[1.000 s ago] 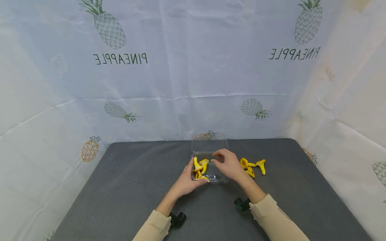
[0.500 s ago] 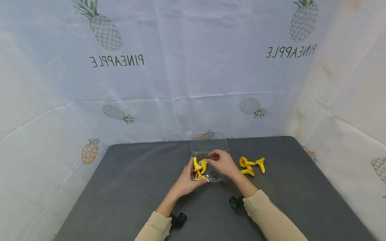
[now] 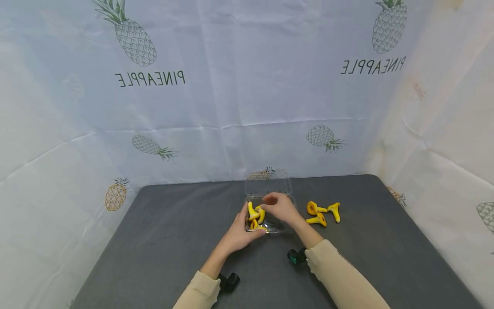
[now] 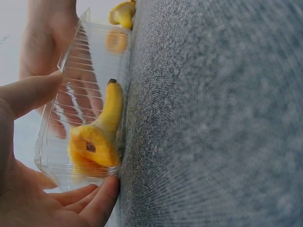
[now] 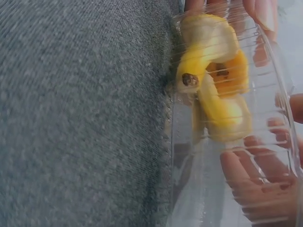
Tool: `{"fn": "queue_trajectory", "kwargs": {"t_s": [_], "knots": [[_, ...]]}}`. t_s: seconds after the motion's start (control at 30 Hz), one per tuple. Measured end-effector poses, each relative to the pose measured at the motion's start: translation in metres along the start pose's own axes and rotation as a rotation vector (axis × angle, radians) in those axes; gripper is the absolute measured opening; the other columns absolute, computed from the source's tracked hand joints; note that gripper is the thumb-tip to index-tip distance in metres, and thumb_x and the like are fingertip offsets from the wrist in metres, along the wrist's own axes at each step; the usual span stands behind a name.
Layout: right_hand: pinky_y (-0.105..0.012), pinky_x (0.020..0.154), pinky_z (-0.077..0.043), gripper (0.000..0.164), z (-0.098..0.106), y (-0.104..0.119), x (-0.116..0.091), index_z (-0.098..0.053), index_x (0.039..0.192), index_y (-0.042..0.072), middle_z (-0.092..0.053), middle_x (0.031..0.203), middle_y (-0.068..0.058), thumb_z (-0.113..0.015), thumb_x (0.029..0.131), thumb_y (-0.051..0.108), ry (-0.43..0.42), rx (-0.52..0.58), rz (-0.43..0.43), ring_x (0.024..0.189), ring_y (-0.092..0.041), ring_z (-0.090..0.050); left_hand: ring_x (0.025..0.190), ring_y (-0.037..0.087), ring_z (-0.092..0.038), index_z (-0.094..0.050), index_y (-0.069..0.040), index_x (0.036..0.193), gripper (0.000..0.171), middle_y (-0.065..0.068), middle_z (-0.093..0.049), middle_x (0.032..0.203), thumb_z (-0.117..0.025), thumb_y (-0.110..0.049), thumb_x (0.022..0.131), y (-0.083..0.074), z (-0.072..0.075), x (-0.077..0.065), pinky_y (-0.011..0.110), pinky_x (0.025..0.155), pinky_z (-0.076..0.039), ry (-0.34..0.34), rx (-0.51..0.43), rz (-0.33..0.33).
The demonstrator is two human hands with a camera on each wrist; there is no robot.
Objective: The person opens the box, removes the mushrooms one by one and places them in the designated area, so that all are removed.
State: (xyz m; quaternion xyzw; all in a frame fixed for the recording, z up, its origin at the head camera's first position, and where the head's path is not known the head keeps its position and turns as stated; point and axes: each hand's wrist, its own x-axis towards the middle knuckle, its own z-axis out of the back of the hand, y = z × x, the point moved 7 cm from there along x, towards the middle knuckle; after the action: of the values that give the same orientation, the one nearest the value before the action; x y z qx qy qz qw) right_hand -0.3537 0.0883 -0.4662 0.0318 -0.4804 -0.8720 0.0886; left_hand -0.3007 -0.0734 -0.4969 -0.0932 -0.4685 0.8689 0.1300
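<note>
A clear plastic clamshell box [image 3: 275, 225] sits on the table with its lid [image 3: 266, 187] standing up at the back. My left hand [image 3: 237, 234] grips its left side, thumb along the front rim and fingers round the outer wall. Inside, toward the left, lie yellow chanterelle mushrooms [image 3: 252, 212]; three show. My right hand [image 3: 283, 210] reaches into the box with bent fingers, their tips at the right-hand mushroom [image 3: 261, 217]. Seen through the ribbed wall in the right wrist view, those fingers [image 5: 241, 165] and the thumb are spread apart beside a mushroom [image 5: 227, 118], nothing visibly pinched.
Three more chanterelles [image 3: 318, 219] lie on the dark grey table [image 3: 185, 231], just right of the box. A pale cloth [image 3: 224, 98] printed with pineapples hangs behind and at both sides. Black wrist cameras [image 3: 229, 282] sit under both forearms.
My right hand has moved left within the box, from its right part to the mushrooms, partly covering one. The left hand has kept its hold on the box.
</note>
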Motion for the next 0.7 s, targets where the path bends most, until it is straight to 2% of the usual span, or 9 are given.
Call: {"fn": "queue_trajectory", "kwargs": {"t_s": [0.2, 0.4, 0.7], "knots": [[-0.047, 0.091, -0.053, 0.029, -0.0063, -0.0035, 0.0007, -0.071, 0.12, 0.004, -0.068, 0.118, -0.009, -0.073, 0.095, 0.02, 0.025, 0.024, -0.022, 0.11, -0.029, -0.064, 0.134, 0.041, -0.047, -0.004, -0.016, 0.166, 0.109, 0.025, -0.031, 0.156, -0.076, -0.048, 0.09, 0.0006, -0.0001, -0.0002, 0.06, 0.103, -0.043, -0.002, -0.007, 0.0], [-0.044, 0.089, -0.054, 0.026, -0.009, -0.0081, 0.0007, -0.072, 0.118, 0.005, -0.068, 0.116, -0.009, -0.073, 0.095, 0.016, 0.027, 0.051, -0.082, 0.109, -0.028, -0.064, 0.135, 0.041, -0.047, -0.003, -0.018, 0.166, 0.111, 0.024, -0.03, 0.157, -0.076, -0.051, 0.088, 0.0033, -0.0011, 0.0011, 0.06, 0.103, -0.043, -0.004, -0.002, 0.003], [-0.04, 0.079, -0.055, 0.013, -0.0088, -0.0106, 0.0023, -0.077, 0.104, 0.008, -0.07, 0.1, -0.005, -0.076, 0.092, 0.014, 0.003, 0.009, -0.08, 0.09, -0.021, -0.065, 0.134, 0.041, -0.047, -0.003, -0.018, 0.166, 0.111, 0.024, -0.03, 0.158, -0.076, -0.05, 0.089, 0.0052, -0.0014, 0.0019, 0.059, 0.103, -0.043, -0.003, -0.005, -0.004]]}}
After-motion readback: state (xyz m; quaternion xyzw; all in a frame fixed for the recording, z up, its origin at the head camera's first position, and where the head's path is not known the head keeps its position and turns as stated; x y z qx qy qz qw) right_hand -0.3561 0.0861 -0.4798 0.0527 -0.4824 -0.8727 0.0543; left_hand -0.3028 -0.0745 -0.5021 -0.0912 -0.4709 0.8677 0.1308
